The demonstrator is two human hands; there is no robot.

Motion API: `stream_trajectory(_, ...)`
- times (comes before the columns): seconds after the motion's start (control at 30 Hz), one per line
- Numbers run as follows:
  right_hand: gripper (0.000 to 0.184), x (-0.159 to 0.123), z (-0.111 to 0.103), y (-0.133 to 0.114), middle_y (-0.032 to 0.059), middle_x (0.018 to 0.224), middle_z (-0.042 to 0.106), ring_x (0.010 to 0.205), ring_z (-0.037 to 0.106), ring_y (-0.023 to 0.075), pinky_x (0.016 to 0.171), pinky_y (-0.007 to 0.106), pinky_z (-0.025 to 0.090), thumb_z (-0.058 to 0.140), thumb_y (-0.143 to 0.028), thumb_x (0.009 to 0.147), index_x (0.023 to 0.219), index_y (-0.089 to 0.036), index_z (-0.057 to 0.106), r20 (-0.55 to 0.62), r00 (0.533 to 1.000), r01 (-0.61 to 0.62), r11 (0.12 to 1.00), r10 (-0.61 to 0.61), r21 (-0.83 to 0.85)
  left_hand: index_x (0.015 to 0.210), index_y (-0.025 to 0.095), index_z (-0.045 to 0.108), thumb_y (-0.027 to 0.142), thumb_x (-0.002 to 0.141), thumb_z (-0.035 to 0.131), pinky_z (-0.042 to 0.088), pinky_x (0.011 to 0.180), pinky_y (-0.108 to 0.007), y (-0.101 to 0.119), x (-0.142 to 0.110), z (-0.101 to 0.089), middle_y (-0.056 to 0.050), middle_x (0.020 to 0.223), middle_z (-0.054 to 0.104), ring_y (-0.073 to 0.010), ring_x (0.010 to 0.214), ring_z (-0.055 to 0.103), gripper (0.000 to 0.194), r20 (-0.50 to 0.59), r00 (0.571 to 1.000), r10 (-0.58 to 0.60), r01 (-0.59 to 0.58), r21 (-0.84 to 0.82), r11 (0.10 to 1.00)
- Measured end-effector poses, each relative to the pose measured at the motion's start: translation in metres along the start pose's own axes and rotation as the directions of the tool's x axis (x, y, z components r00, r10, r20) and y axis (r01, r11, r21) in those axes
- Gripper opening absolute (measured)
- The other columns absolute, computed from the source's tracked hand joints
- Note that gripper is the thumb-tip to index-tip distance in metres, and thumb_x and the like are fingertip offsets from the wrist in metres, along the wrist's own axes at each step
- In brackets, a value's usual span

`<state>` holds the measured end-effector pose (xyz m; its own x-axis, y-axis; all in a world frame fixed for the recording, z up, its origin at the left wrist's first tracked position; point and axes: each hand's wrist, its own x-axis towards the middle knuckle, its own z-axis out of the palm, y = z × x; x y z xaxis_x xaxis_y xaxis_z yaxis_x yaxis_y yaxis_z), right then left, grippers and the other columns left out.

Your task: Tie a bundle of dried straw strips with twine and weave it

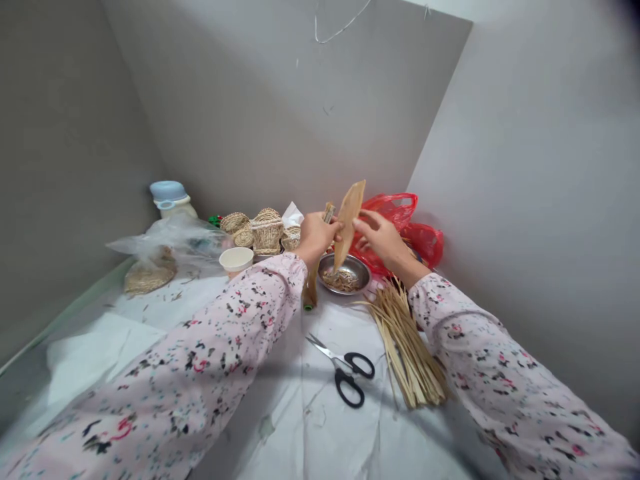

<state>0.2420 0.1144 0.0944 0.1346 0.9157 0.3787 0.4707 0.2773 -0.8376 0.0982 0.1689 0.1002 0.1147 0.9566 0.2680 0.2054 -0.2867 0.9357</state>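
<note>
Left hand (pixel 316 239) is closing around a narrow brown fibrous roll (pixel 310 290), while the half-open right hand (pixel 383 239) is pinching a flat, tapered tan strip (pixel 349 220) upright. The hands are working close together above a shallow steel bowl (pixel 358 265) of chopped fibres. A loose bundle of pale straw strips (pixel 407 350) and black-handled scissors (pixel 345 370) are lying on crumpled white sheeting (pixel 300 427); woven straw baskets (pixel 267 232) are sitting behind.

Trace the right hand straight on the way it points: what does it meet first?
The flat tan strip just ahead of the right hand. Depth is unclear, so the fingers may already be touching it.
</note>
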Motion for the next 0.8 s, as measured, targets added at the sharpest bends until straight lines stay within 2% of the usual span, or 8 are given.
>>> stream_trajectory(0.1,0.045,0.005,0.009,0.000,0.0063,0.079,0.069,0.052,0.059,0.0147,0.049,0.026,0.046,0.042,-0.051,0.090,0.105,-0.015,0.063,-0.067,0.998,-0.013,0.997,0.008,-0.072,0.073,0.014,0.064,0.016,0.070,0.073,0.039,0.045,-0.019,0.001,-0.004,0.008,0.002,0.049,0.058,-0.0126,0.045,0.060,0.009,-0.005,1.000,-0.012,0.011,-0.009,1.000)
stream_trajectory(0.27,0.009,-0.013,0.013,0.032,0.0033,0.061,0.066,0.055,0.061,0.0189,0.059,0.030,0.049,0.062,-0.022,0.075,0.075,-0.016,0.069,0.065,0.997,-0.037,0.981,0.050,-0.191,0.081,0.015,0.063,0.021,0.075,0.069,0.037,0.044,-0.018,0.001,0.002,0.003,0.002,0.051,0.058,-0.0128,0.049,0.061,0.011,-0.065,0.998,-0.021,0.018,-0.037,0.999)
stream_trajectory(0.3,0.008,-0.017,0.010,0.034,0.0040,0.066,0.069,0.061,0.063,0.0204,0.065,0.031,0.050,0.066,-0.017,0.069,0.076,-0.017,0.070,0.089,0.995,-0.027,0.980,0.046,-0.200,0.081,0.015,0.063,0.022,0.075,0.069,0.036,0.044,-0.018,0.001,0.004,0.000,0.002,0.052,0.058,-0.0125,0.049,0.061,0.011,-0.073,0.997,-0.021,0.018,-0.042,0.999)
stream_trajectory(0.37,0.028,-0.020,0.001,0.028,0.0065,0.087,0.073,0.080,0.066,0.0224,0.078,0.033,0.049,0.069,-0.013,0.065,0.092,-0.018,0.071,0.100,0.995,0.001,0.980,0.019,-0.200,0.081,0.014,0.062,0.022,0.075,0.069,0.036,0.044,-0.018,-0.001,0.004,-0.002,0.001,0.054,0.059,-0.0120,0.049,0.060,0.012,-0.077,0.997,-0.017,0.013,-0.049,0.999)
stream_trajectory(0.43,0.043,-0.016,-0.008,0.011,0.0083,0.110,0.069,0.095,0.064,0.0214,0.085,0.033,0.048,0.066,-0.021,0.072,0.115,-0.020,0.062,0.069,0.997,0.036,0.986,-0.025,-0.162,0.081,0.014,0.062,0.021,0.075,0.069,0.038,0.046,-0.019,-0.002,0.001,-0.001,0.001,0.055,0.059,-0.0120,0.049,0.059,0.011,-0.059,0.998,-0.008,0.005,-0.049,0.999)
stream_trajectory(0.5,0.047,-0.006,-0.013,-0.009,0.0105,0.117,0.066,0.098,0.063,0.0216,0.084,0.035,0.049,0.067,-0.031,0.075,0.120,-0.018,0.059,-0.002,0.996,0.091,0.992,-0.092,-0.091,0.078,0.014,0.063,0.022,0.074,0.069,0.040,0.049,-0.021,-0.002,-0.004,0.005,0.000,0.054,0.058,-0.0126,0.049,0.058,0.011,-0.021,1.000,0.010,-0.011,-0.037,0.999)
stream_trajectory(0.67,0.021,0.015,-0.010,-0.026,0.0048,0.080,0.070,0.074,0.062,0.0196,0.067,0.031,0.048,0.060,-0.031,0.077,0.082,-0.013,0.069,-0.051,0.981,0.179,0.976,-0.186,-0.122,0.070,0.016,0.065,0.014,0.064,0.070,0.040,0.056,-0.022,0.000,-0.011,0.020,0.001,0.062,0.061,-0.0149,0.062,0.058,0.008,0.091,0.991,0.102,-0.104,0.010,0.995)
stream_trajectory(0.8,0.022,0.026,-0.019,-0.024,0.0019,0.075,0.066,0.070,0.059,0.0169,0.063,0.029,0.046,0.062,-0.034,0.077,0.082,-0.014,0.069,-0.209,0.944,0.247,0.967,-0.254,-0.057,0.062,0.016,0.063,0.008,0.058,0.069,0.038,0.058,-0.023,0.002,-0.013,0.022,0.002,0.056,0.057,-0.0158,0.063,0.056,0.011,0.164,0.983,0.086,-0.091,0.024,0.996)
